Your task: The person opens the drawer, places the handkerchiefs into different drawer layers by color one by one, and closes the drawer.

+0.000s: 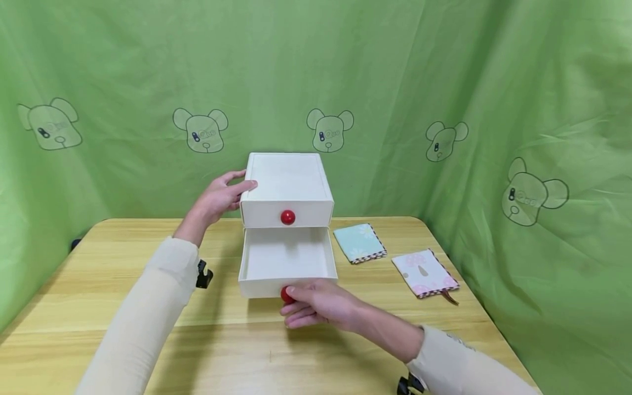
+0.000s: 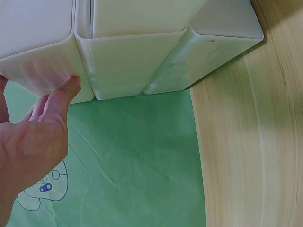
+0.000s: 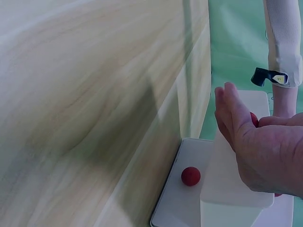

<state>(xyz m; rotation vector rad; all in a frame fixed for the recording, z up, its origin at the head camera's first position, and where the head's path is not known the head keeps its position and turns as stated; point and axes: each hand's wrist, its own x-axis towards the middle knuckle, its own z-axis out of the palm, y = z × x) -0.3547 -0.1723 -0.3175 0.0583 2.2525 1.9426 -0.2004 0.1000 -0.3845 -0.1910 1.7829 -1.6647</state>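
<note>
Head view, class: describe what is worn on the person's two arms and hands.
Both arms wear long, close-fitting cream sleeves: left sleeve, right sleeve. A small black clip-like mount sits at each wrist, left and right. Left hand and right hand are bare, without gloves.

Lower drawer's red knob (image 1: 286, 295) mostly hidden behind right hand (image 1: 318, 304).

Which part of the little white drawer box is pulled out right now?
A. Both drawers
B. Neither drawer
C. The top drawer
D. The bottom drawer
D: the bottom drawer stands pulled out and shows its empty inside, with the right hand at its red knob, while the top drawer sits flush in the box, which the left hand touches at its side.
</note>
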